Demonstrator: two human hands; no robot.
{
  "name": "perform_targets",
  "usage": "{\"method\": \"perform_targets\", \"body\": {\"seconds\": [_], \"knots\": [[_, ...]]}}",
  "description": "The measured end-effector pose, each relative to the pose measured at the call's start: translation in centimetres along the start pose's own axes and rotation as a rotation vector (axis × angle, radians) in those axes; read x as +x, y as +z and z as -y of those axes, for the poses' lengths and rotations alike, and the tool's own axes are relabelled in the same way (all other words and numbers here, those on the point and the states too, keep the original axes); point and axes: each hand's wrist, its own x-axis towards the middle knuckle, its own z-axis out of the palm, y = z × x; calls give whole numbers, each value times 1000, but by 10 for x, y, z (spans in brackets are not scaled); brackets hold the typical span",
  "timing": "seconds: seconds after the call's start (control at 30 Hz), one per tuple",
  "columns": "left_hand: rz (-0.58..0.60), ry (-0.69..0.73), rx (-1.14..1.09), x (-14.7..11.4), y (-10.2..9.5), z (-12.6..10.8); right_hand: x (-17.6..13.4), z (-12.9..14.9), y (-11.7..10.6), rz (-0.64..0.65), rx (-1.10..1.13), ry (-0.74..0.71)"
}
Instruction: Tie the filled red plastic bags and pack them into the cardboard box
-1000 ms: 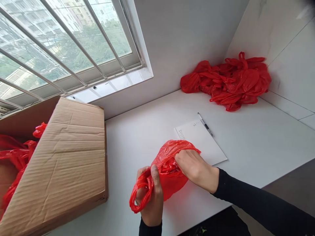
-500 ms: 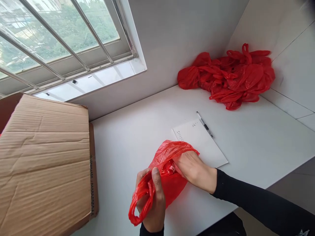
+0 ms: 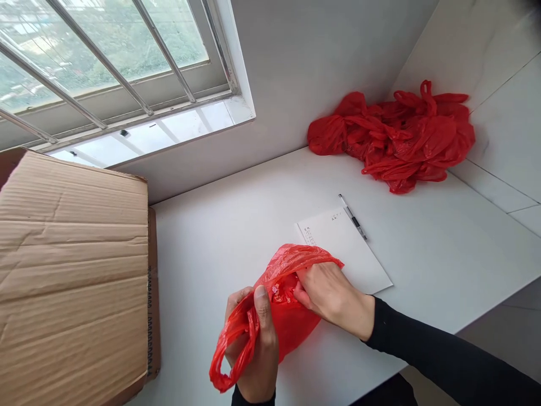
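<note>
A thin red plastic bag (image 3: pixel 296 327) is held over the table with its mouth open. My left hand (image 3: pixel 260 352) grips the bag's rim by one handle, thumb on the near side and fingers behind. The handle loop hangs down over that hand. My right hand (image 3: pixel 332 287) reaches into the mouth from the right. Its fingers look curled, but the fingertips are hidden inside, and what they hold cannot be made out. Small red pieces with white markings (image 3: pixel 281 292) show in the opening, between the two hands.
A large cardboard box (image 3: pixel 80 270) stands on the left of the white table (image 3: pixel 228 220). Beyond the bag lies white paper (image 3: pixel 350 248) with handwriting, a pen (image 3: pixel 353 217) along its edge. Crumpled red bags (image 3: pixel 397 138) are heaped in the back right corner. A barred window is upper left.
My left hand has shifted slightly left with the bag's handle. The bag's mouth is a little wider and shows more of the contents. My right hand has turned slightly inside it.
</note>
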Motion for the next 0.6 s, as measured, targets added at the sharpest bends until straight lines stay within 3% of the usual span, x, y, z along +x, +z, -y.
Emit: {"method": "perform_targets", "body": {"seconds": [0.23, 0.33, 0.47, 0.6], "knots": [[-14, -3, -6, -3, -5, -1, 9, 20, -33, 50, 34, 165], [-20, -61, -12, -6, -7, -2, 8, 28, -44, 160, 90, 69], [57, -50, 22, -12, -16, 0, -3, 33, -58, 312, 148, -38], [54, -75, 112, -19, -31, -10, -17, 30, -71, 191, 167, 31]]}}
